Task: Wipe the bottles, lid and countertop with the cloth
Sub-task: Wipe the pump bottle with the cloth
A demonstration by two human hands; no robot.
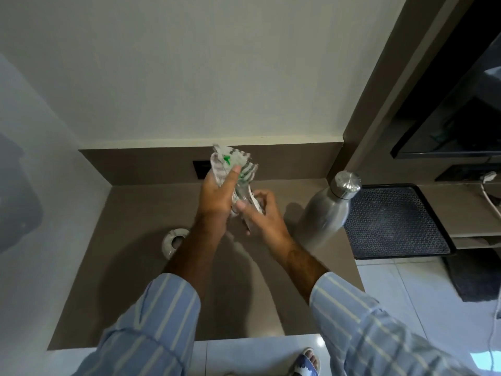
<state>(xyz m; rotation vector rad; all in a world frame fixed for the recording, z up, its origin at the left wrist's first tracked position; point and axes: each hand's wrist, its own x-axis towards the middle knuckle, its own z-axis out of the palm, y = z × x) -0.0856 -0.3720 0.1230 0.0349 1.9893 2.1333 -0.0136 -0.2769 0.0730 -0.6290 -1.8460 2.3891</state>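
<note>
Above the brown countertop [130, 267], both hands hold a clear bottle [244, 195]. It is blurred and mostly hidden by fingers and cloth. My left hand [217, 196] presses a white cloth [230, 161] with grey stripes and a green mark around the bottle's upper part. My right hand [267, 215] grips the bottle's lower end. A steel bottle [328, 213] with its cap on stands upright to the right of my hands. A round white and silver lid [174, 241] lies on the countertop to the left of my left forearm.
A black perforated tray [393, 221] lies right of the steel bottle. A dark wall socket [200, 169] sits in the backsplash behind the cloth. A white cable [490, 198] and a dark appliance [461, 109] are at the far right. On the tiled floor are a dark mat [477, 275] and my slippered foot [307, 362].
</note>
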